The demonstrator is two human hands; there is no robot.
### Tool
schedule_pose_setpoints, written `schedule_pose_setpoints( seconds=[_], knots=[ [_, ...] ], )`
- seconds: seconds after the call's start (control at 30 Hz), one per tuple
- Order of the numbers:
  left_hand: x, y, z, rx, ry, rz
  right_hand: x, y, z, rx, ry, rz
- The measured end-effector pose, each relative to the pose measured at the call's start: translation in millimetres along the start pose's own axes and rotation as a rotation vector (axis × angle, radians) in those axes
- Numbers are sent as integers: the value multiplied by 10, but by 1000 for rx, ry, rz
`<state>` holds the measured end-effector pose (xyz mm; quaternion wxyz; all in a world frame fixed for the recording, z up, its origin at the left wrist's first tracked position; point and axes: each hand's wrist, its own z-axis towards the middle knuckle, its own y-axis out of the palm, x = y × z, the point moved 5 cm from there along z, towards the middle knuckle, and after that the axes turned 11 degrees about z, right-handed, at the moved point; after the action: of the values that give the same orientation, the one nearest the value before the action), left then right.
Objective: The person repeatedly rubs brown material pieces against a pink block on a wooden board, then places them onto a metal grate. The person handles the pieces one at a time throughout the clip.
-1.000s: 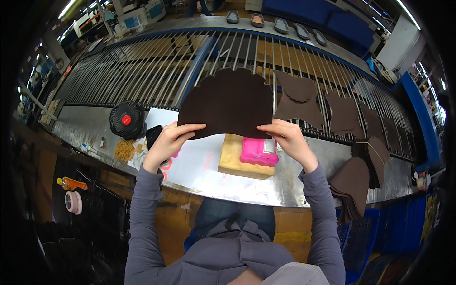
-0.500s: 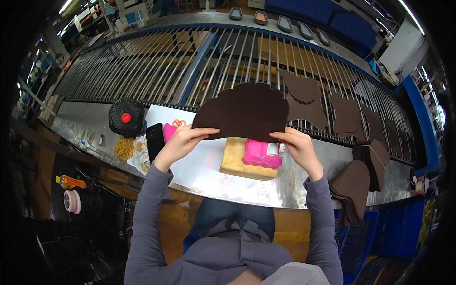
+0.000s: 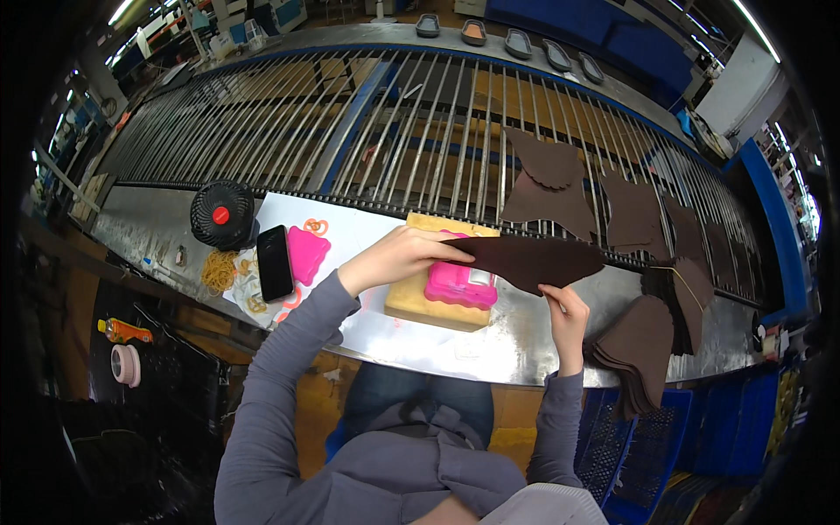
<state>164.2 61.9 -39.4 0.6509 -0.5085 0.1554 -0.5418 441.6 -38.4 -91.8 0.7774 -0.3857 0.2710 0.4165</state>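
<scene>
A flat, dark brown cut piece of sheet material, perhaps leather, is held in the air between my hands, tilted so that it looks narrow. My left hand pinches its left end. Its lower right edge is between the thumb and fingers of my right hand. Below the piece, a pink scalloped case rests on a yellowish block, both partly hidden. To the right, a fanned stack of similar brown pieces hangs over the table's front edge, beside a bundle tied with a band.
A conveyor of metal rods runs behind the metal table and carries more brown pieces. At left are a black fan, a phone, a pink scalloped item and rubber bands. Blue crates stand below right.
The brown piece has moved right and down and tipped from facing me to nearly edge-on. Both hands moved with it, my left hand going further right.
</scene>
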Motion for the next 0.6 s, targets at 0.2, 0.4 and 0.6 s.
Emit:
schedule_pose_setpoints(
  seconds=[0.2,0.4,0.6],
  knots=[
    [224,292,387,-247,88,-91,26,-450,-247,118,42,-64],
    [554,656,746,-409,352,-107,-518,-1231,-396,128,63,-360],
    [766,688,1242,-520,522,-71,-1012,-1520,-148,-1,50,-323]
  ],
)
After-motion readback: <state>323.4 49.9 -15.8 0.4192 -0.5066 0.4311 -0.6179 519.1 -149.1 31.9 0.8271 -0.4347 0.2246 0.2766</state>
